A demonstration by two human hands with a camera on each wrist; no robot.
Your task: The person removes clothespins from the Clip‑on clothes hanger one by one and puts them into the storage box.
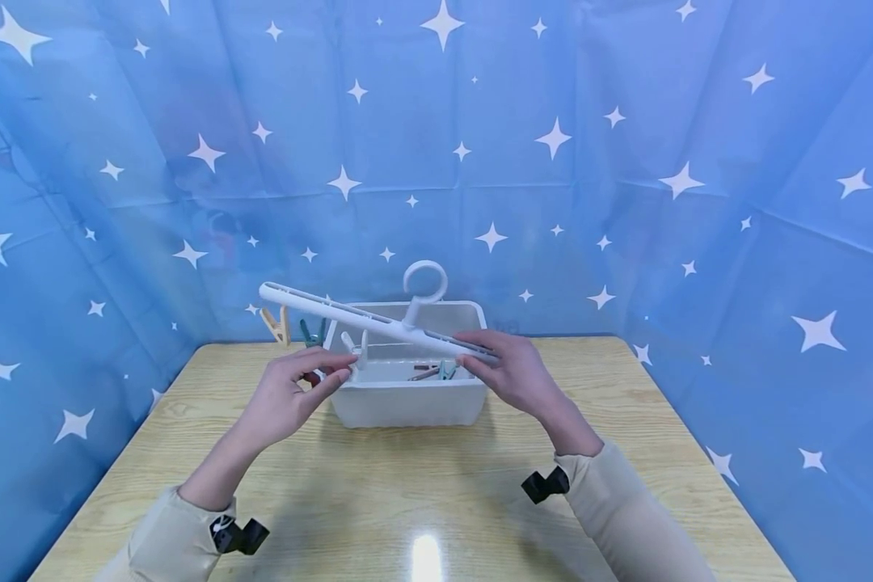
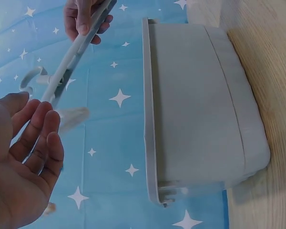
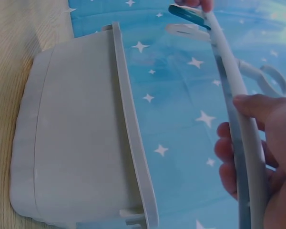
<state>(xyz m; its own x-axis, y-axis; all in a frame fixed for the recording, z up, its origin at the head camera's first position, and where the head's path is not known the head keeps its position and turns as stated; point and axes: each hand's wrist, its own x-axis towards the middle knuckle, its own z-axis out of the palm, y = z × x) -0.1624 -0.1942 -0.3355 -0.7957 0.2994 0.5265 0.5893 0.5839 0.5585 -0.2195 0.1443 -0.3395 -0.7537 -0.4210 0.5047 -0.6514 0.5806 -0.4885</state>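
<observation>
A white clothes hanger (image 1: pixel 335 309) slants over a white basin, its hook (image 1: pixel 425 271) upward. Its lower end is gripped by my right hand (image 1: pixel 505 372), thumb on one side and fingers curled behind. Along its other half hang a yellow clothespin (image 1: pixel 280 325), a green clothespin (image 3: pixel 188 16) and a white clothespin (image 1: pixel 364 349). Close to the white one is my left hand (image 1: pixel 294 392), thumb and index fingertips at its lower part in the head view. The left wrist view shows those fingers (image 2: pixel 38 129) loosely bent, the white clothespin blurred behind them.
The white basin (image 1: pixel 407 404) stands at the back of the wooden table (image 1: pixel 378 493). Inside it lie a teal clothespin (image 1: pixel 447 370) and a brownish piece (image 1: pixel 423 373). A blue star-patterned curtain (image 1: pixel 436 218) encloses the back and sides.
</observation>
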